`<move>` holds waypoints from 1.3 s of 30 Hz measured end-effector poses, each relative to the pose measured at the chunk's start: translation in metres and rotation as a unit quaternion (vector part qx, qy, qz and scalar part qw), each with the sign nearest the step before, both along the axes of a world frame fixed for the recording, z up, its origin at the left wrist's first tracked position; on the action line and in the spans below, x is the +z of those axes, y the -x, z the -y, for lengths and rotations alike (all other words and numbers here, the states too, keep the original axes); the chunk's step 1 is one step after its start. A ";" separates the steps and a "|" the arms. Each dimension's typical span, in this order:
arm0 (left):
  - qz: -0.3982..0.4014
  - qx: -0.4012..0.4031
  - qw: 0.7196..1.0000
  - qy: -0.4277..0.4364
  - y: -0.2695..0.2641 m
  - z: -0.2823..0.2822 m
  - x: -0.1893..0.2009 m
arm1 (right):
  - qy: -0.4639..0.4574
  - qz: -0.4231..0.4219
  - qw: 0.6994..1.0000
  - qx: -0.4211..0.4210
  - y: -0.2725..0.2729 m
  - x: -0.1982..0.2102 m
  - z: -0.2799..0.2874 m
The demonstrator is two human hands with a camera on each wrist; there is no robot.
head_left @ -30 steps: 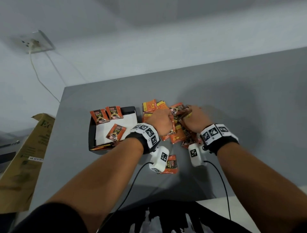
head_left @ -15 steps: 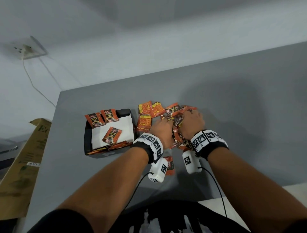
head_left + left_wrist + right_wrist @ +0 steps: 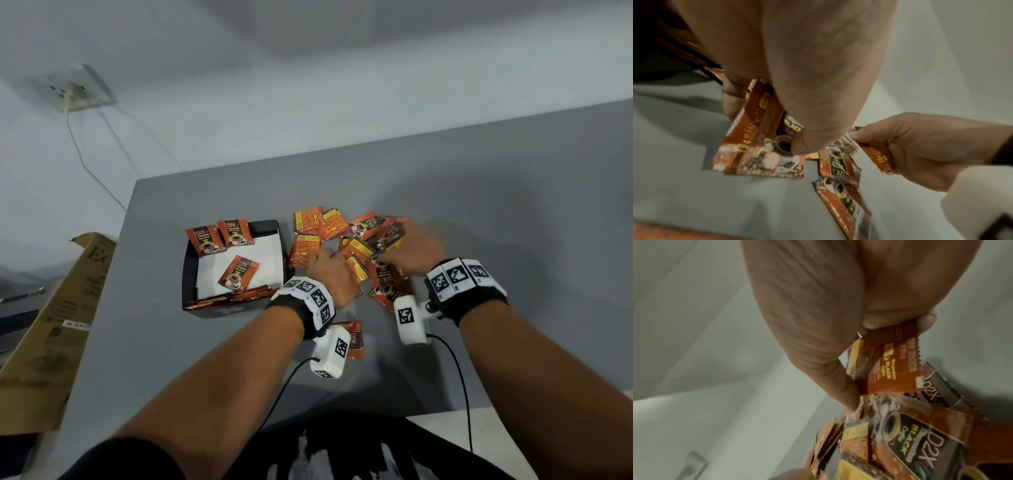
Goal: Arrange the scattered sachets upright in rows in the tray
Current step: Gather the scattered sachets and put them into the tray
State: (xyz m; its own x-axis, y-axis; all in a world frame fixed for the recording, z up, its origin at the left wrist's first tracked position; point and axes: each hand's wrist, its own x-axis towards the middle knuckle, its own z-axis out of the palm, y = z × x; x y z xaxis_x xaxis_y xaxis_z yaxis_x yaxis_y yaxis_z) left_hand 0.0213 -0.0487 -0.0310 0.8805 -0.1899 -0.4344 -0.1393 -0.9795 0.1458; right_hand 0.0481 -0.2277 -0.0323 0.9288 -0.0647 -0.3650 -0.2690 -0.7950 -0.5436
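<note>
My right hand (image 3: 409, 251) pinches a few sachets (image 3: 898, 360) while my left hand (image 3: 329, 270) grips another in the pile (image 3: 346, 250) mid-worktop beside the tray (image 3: 186, 270), and I fear the slick bundle could fan out and spill.

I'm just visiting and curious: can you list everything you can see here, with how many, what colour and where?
tray: one, black with white lining, left on the table.
sachets in tray: three clearly seen, orange-brown; more lie along its near edge.
sachet pile: many, orange, right of the tray.
lone sachet: one, orange, near table edge.
table: one, grey.
cardboard box: one, brown, far left.
wall socket: one, white.
left hand: holding sachets.
right hand: pinching sachets.
</note>
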 end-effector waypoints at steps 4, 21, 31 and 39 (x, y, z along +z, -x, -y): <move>0.016 0.010 0.999 0.031 -0.002 0.000 -0.008 | 0.026 -0.037 0.999 -0.011 0.016 -0.008 -0.004; 0.007 0.001 0.996 0.090 -0.024 0.000 0.015 | 0.037 0.008 0.999 -0.009 0.011 -0.025 0.002; 0.031 -0.003 0.996 0.086 -0.026 0.014 -0.001 | 0.046 0.028 0.997 -0.058 -0.026 -0.011 0.020; 0.054 0.017 0.976 0.208 -0.019 -0.002 0.003 | 0.103 0.041 0.989 -0.097 -0.027 -0.029 -0.004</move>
State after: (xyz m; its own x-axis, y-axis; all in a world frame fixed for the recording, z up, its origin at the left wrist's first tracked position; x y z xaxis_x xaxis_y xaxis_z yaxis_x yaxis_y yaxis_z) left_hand 0.0400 -0.0467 -0.0278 0.9258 -0.2998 -0.2302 -0.1441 -0.8430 0.5183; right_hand 0.0755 -0.2233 -0.0609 0.9175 -0.3101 -0.2492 -0.3894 -0.8285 -0.4025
